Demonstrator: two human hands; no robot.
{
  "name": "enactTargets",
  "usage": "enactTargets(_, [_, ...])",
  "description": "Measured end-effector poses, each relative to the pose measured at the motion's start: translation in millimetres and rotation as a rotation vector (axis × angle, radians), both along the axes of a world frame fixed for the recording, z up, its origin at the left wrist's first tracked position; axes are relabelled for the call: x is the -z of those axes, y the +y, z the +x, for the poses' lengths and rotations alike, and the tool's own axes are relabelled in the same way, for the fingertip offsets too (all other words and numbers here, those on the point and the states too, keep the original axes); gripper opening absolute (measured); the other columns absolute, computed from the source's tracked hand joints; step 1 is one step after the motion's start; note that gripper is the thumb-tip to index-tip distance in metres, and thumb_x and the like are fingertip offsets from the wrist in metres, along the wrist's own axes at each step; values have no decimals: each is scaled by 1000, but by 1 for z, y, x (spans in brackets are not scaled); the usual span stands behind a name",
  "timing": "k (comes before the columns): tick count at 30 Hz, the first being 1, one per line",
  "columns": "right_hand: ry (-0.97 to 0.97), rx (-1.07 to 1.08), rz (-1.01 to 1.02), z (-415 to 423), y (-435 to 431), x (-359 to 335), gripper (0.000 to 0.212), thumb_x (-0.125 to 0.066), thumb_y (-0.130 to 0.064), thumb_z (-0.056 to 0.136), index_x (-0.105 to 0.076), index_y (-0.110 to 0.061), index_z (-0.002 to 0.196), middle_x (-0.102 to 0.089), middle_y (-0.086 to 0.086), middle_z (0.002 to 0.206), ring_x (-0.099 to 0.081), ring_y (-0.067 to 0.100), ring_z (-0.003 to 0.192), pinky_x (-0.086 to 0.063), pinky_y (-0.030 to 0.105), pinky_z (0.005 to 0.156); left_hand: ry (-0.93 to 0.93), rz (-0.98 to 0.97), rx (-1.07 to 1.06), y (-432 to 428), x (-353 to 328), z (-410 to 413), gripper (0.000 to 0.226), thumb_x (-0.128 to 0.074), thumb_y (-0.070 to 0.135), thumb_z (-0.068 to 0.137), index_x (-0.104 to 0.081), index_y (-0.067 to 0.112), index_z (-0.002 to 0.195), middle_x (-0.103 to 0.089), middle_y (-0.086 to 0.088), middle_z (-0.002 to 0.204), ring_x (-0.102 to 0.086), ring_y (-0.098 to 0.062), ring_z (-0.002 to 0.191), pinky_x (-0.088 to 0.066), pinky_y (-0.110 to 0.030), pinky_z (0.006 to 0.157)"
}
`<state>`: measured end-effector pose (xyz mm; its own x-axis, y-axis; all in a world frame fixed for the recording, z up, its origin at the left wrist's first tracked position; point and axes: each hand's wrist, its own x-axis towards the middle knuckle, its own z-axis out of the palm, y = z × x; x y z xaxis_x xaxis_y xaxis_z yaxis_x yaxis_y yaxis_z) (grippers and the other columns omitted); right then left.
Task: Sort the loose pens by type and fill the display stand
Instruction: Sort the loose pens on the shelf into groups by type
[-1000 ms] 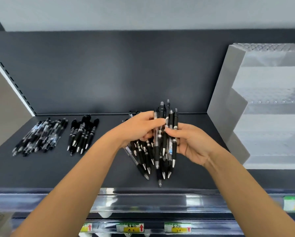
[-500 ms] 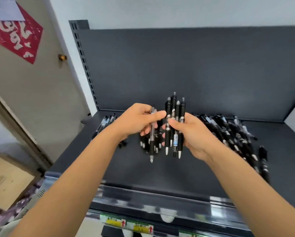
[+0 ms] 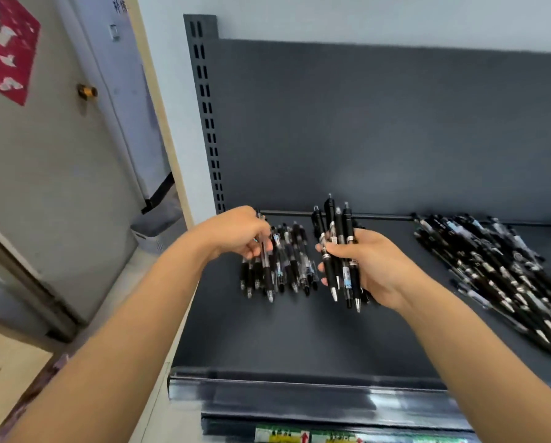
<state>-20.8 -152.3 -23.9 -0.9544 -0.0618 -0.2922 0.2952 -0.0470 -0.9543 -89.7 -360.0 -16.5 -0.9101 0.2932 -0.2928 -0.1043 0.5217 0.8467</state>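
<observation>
Moving left, apart from the right hand [image 3: 375,271] gripping a pen bundle [image 3: 331,225], the left hand [image 3: 237,236] is pinching one clear pen [image 3: 265,266] over the sorted pile [image 3: 295,263], while many loose pens [image 3: 491,276] are waiting unsorted at right.

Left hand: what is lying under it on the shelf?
A small pile of pens lies on the dark shelf under the left hand, which pinches a single pen. The hand covers the leftmost pens' upper ends.
</observation>
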Motion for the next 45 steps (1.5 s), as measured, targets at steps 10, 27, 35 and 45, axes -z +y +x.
enactTargets(10, [-32,-36,-58,-11,-15,2,8,-60,-2,90,-66,-2,96,-70,13,91,-68,25,73,-57,41,68,470,-392,-108,8,30,-17,42,-68,48,83,-65,7,94,-68,-3,83,-63,-16,79,-54,-34,78])
enactTargets(27, [-62,-17,-219,-8,22,2,12,-58,1,90,-64,0,99,-71,9,93,-69,21,68,-58,35,59,277,-468,-56,12,23,-16,30,-68,31,87,-64,3,78,-67,-10,76,-55,-19,59,-45,-25,58])
enactTargets(35, [-55,-51,-206,-10,18,3,9,-58,1,90,-65,-3,93,-71,9,92,-69,22,69,-59,37,61,277,-385,-150,27,5,-20,32,-60,27,89,-60,5,66,-57,-6,57,-48,-22,49,-42,-28,59])
enactTargets(45, [-54,-52,-164,-10,19,6,6,-63,-1,88,-66,-4,90,-70,10,92,-70,22,69,-60,38,64,401,-558,-152,39,8,-10,48,-61,50,87,-59,3,75,-59,-10,68,-59,-25,66,-45,-29,62])
